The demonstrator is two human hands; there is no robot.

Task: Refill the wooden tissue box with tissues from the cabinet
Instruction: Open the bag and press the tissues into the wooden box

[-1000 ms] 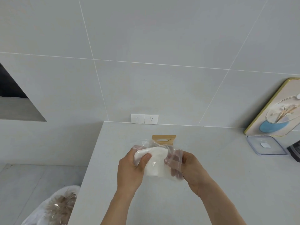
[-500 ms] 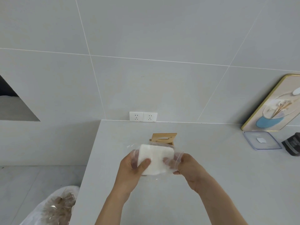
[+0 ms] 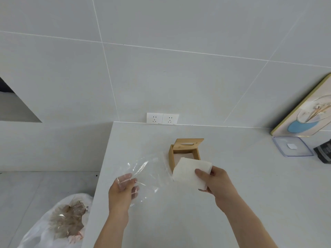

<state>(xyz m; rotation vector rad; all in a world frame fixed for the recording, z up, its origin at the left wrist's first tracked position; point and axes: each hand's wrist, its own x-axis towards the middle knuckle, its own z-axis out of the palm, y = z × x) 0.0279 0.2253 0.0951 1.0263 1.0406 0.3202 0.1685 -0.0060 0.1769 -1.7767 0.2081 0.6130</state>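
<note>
The wooden tissue box (image 3: 171, 158) stands on the white counter (image 3: 250, 185) with its slotted lid (image 3: 189, 144) tipped up at the back, so the inside is exposed. My right hand (image 3: 215, 183) holds a white stack of tissues (image 3: 189, 172) just in front of the box, covering its near right corner. My left hand (image 3: 123, 190) is off to the left and pinches the clear plastic wrapper (image 3: 148, 169), which hangs empty and stretches toward the tissues.
A double wall socket (image 3: 162, 118) sits behind the box. At the right stand a framed picture (image 3: 304, 111), a clear lid (image 3: 292, 146) and a dark container (image 3: 325, 152). A bin with a white liner (image 3: 59, 222) is on the floor at the left, beside the counter's edge.
The tissue stack has come out of the wrapper. My right hand now holds the bare tissues on the right, and my left hand has drawn the empty wrapper away to the left.
</note>
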